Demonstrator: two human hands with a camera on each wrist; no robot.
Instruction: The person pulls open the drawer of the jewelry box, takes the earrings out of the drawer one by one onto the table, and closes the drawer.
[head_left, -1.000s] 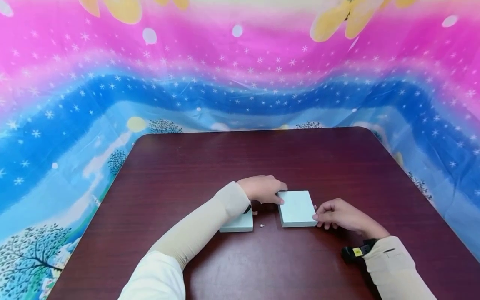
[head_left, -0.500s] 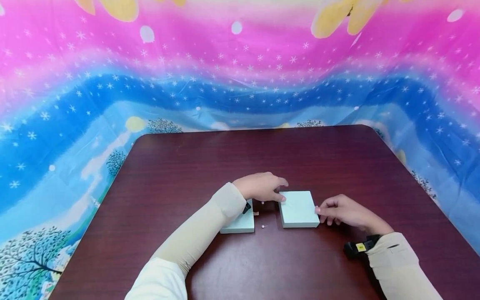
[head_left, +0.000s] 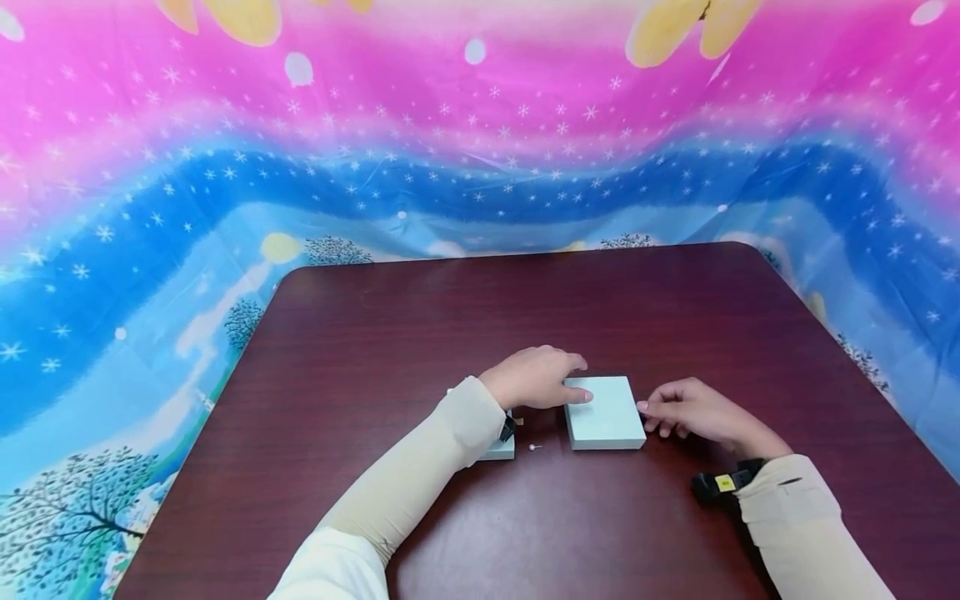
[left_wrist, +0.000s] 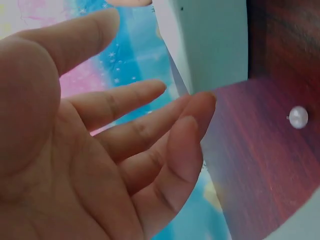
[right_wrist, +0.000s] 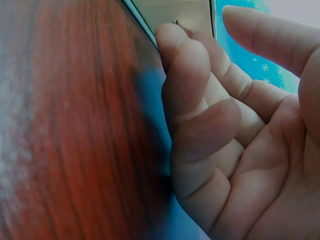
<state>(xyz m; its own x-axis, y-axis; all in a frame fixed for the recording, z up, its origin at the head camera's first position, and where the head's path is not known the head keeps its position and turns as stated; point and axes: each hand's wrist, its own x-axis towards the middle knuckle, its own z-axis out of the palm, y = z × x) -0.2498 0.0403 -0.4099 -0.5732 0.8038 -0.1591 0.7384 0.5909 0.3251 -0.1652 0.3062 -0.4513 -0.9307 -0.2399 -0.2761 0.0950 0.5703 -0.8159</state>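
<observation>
A flat pale-green square box lies on the table between the hands. My left hand reaches over from the left, its thumb over the box's top left corner. In the left wrist view its fingers are loosely bent, with no grip on the box. My right hand is at the box's right side, fingers loosely curled. The right wrist view shows fingertips near the box's beige side, thumb apart; contact there is unclear. A pearl earring stud lies left of the box.
A second pale-green box with a small ribbon tab is mostly hidden under my left forearm. Black wrist cameras sit at the cuffs. A patterned cloth hangs behind the dark red table.
My left thumb has moved farther over the box top. My right fingers have drawn slightly away from the box's front right corner. A second pearl stud seen earlier is now hidden.
</observation>
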